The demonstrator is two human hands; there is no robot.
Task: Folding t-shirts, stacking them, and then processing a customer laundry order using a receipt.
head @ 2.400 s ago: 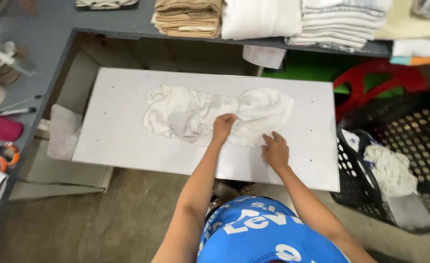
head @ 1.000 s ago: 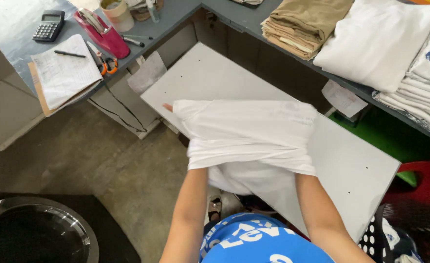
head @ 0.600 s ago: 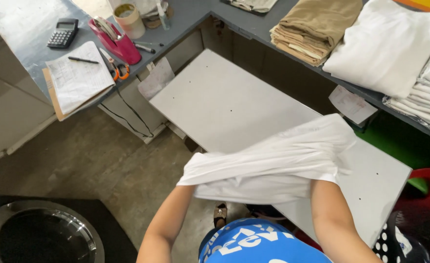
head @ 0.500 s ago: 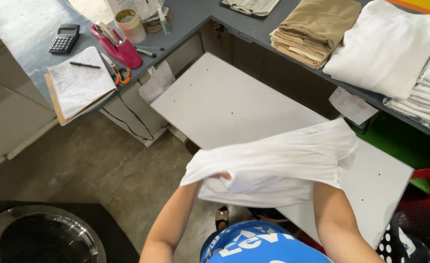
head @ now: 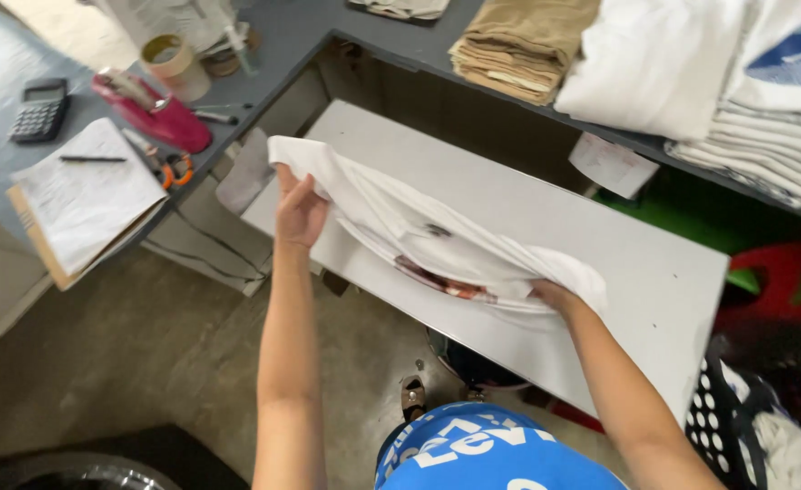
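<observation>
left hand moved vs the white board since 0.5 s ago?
Yes. The left hand, gripping the white garment, has gone from the white board's near edge up to its far-left corner, toward the grey counter.

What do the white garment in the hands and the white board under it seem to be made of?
White garment: probably soft knit cotton, matte; it drapes and creases between the left hand and right hand.
White board: rigid and flat with a smooth, slightly dull surface, perhaps painted or laminated wood; the look leaves it open.
</observation>
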